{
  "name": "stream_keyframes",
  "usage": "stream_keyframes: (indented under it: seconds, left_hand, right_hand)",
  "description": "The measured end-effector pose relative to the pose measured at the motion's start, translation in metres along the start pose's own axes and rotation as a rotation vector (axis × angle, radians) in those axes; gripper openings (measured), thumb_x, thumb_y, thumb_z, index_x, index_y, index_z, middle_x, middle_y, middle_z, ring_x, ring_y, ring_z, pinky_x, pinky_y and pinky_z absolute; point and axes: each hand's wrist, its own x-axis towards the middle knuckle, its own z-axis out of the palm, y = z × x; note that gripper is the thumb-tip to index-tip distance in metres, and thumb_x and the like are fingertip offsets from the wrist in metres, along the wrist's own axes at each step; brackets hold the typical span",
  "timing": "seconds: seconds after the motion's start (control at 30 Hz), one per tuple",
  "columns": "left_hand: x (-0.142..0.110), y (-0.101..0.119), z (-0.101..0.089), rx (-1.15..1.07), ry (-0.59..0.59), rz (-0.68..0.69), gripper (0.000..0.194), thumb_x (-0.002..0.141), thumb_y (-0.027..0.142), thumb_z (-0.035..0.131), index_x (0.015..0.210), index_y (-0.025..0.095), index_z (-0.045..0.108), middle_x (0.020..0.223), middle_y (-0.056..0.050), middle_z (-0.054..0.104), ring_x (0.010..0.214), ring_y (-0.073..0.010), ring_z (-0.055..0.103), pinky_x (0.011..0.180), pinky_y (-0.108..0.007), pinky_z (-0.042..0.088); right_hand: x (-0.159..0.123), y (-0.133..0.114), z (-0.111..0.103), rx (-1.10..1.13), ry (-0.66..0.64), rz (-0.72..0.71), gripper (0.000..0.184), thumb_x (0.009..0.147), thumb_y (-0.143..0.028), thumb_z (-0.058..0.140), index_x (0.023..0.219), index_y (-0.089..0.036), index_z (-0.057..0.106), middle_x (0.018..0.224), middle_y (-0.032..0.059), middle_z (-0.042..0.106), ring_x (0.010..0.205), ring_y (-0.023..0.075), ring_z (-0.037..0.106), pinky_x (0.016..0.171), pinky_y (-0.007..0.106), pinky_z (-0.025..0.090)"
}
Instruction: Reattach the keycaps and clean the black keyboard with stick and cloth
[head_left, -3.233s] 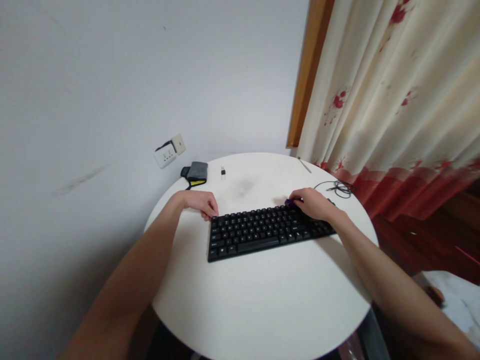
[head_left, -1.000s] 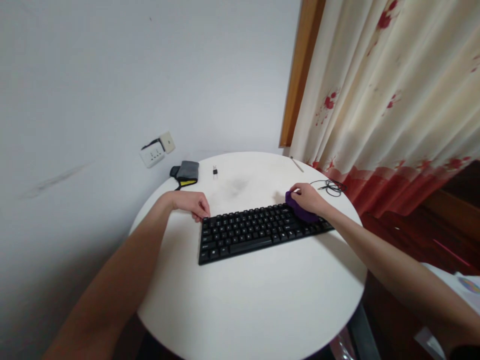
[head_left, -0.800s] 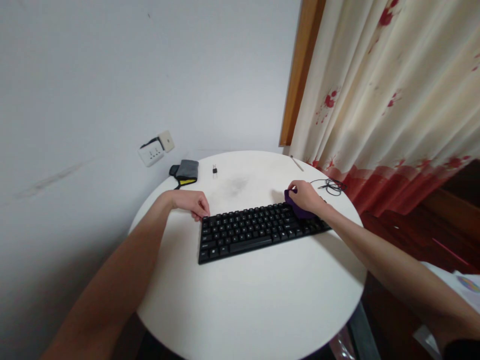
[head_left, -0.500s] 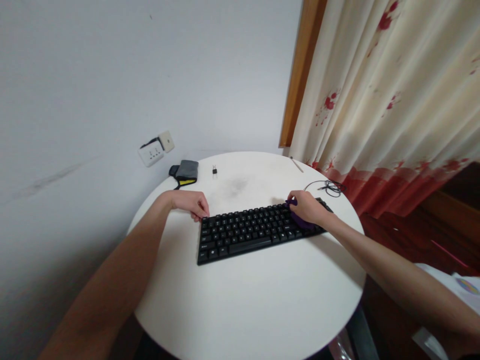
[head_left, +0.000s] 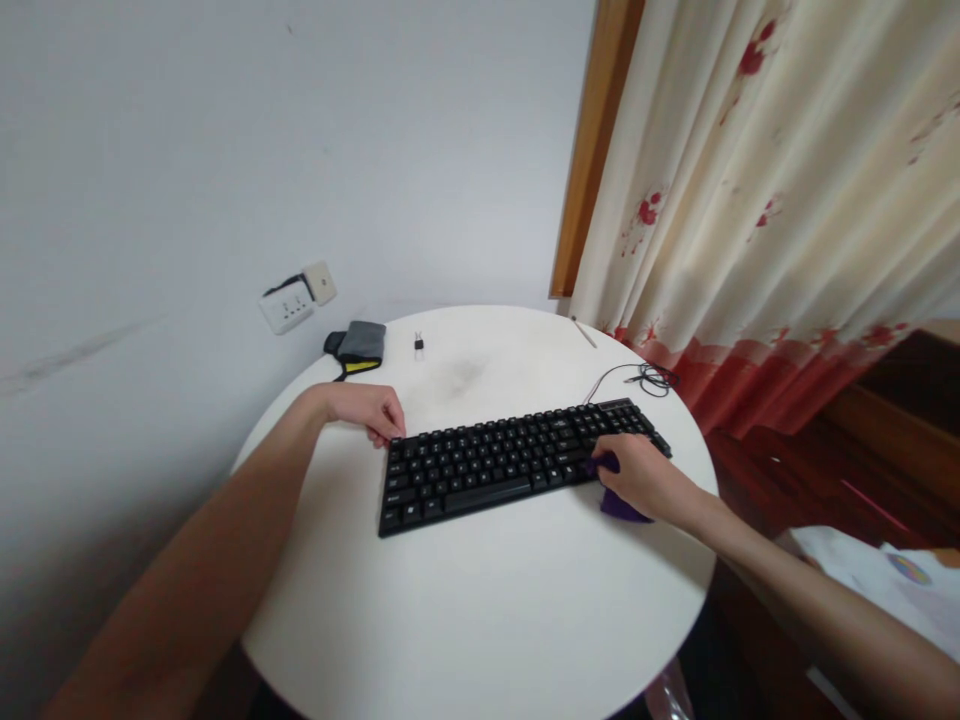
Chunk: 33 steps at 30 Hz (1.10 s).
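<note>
A black keyboard [head_left: 510, 460] lies across the middle of a round white table [head_left: 480, 600]. My left hand [head_left: 371, 412] rests with curled fingers on the keyboard's far left corner, steadying it. My right hand [head_left: 637, 478] is closed on a purple cloth [head_left: 621, 505] at the keyboard's near right edge, pressing it against the keys and the tabletop. Most of the cloth is hidden under my palm.
A grey and yellow pouch [head_left: 358, 345] and a small black clip [head_left: 418, 345] lie at the table's back. The keyboard's coiled cable [head_left: 651, 377] and a thin stick [head_left: 583, 333] lie back right. A wall socket [head_left: 296, 298] is at left, a red-patterned curtain [head_left: 750, 200] at right.
My right hand has drawn the purple cloth from the keyboard's far right keys down to its near right edge. The left hand has stayed at the far left corner.
</note>
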Motion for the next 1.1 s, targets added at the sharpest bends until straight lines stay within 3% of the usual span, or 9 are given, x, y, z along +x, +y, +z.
stream_keyframes:
  seconds: [0.17,0.3,0.4,0.47,0.57,0.67,0.9,1.1]
  left_hand:
    - [0.002,-0.004,-0.001,0.002,0.001,0.01,0.029,0.072,0.044,0.074,0.082,0.016,0.078,0.068,-0.007,0.072,0.06,-0.015,0.064,0.058,-0.021,0.05]
    - [0.002,-0.002,-0.001,0.011,-0.007,0.016,0.03,0.073,0.044,0.074,0.083,0.017,0.079,0.068,-0.007,0.073,0.061,-0.0152,0.064,0.059,-0.02,0.05]
    - [0.001,0.0,-0.001,0.018,0.0,0.014,0.029,0.073,0.043,0.074,0.084,0.017,0.079,0.068,-0.007,0.073,0.062,-0.0152,0.065,0.059,-0.02,0.05]
    - [-0.001,0.002,0.0,0.027,0.001,0.012,0.028,0.073,0.043,0.074,0.083,0.017,0.079,0.069,-0.007,0.073,0.061,-0.015,0.064,0.059,-0.02,0.049]
    - [-0.001,0.004,0.001,0.037,0.001,0.01,0.028,0.073,0.043,0.074,0.08,0.016,0.079,0.068,-0.008,0.073,0.06,-0.015,0.064,0.057,-0.02,0.048]
    - [-0.001,0.004,0.001,0.021,0.005,0.021,0.029,0.072,0.044,0.073,0.081,0.017,0.079,0.066,-0.007,0.072,0.059,-0.0155,0.063,0.057,-0.021,0.049]
    - [0.001,0.004,-0.001,0.028,-0.017,0.025,0.027,0.072,0.043,0.074,0.081,0.017,0.079,0.066,-0.007,0.072,0.059,-0.0148,0.062,0.056,-0.02,0.048]
    - [0.001,0.009,0.001,0.027,-0.009,0.006,0.027,0.073,0.043,0.074,0.08,0.018,0.079,0.065,-0.006,0.071,0.058,-0.0138,0.062,0.057,-0.019,0.047]
  right_hand:
    - [-0.006,-0.001,-0.02,0.032,-0.048,-0.022,0.016,0.074,-0.013,0.058,0.075,-0.022,0.071,0.074,0.0016,0.071,0.07,0.0183,0.063,0.064,0.028,0.042]
    - [0.026,0.008,-0.046,-0.023,0.241,0.015,0.017,0.081,-0.019,0.057,0.086,-0.019,0.073,0.084,0.0052,0.073,0.078,0.02,0.064,0.072,0.028,0.044]
    - [0.054,0.013,-0.047,-0.104,0.412,0.01,0.023,0.087,-0.019,0.052,0.099,-0.018,0.071,0.095,0.0081,0.073,0.088,0.0217,0.064,0.079,0.029,0.043]
    - [0.067,0.013,-0.037,-0.166,0.387,-0.025,0.026,0.09,-0.018,0.049,0.103,-0.018,0.071,0.099,0.009,0.072,0.093,0.0219,0.064,0.084,0.03,0.043]
    - [0.072,0.012,-0.016,-0.186,0.211,-0.115,0.027,0.092,-0.017,0.047,0.106,-0.021,0.071,0.103,0.0069,0.073,0.097,0.0202,0.065,0.088,0.029,0.044]
    - [0.06,0.018,0.0,-0.129,0.12,-0.175,0.029,0.093,-0.018,0.048,0.111,-0.024,0.07,0.109,0.0038,0.073,0.101,0.0199,0.066,0.091,0.031,0.046]
    - [-0.001,0.041,0.017,0.084,0.178,-0.285,0.034,0.092,-0.013,0.048,0.118,-0.022,0.068,0.125,0.0041,0.066,0.12,0.0193,0.059,0.105,0.037,0.045]
    - [-0.035,0.047,0.01,0.197,0.131,-0.352,0.032,0.092,-0.016,0.046,0.115,-0.022,0.069,0.121,0.0048,0.068,0.114,0.0193,0.063,0.101,0.037,0.049]
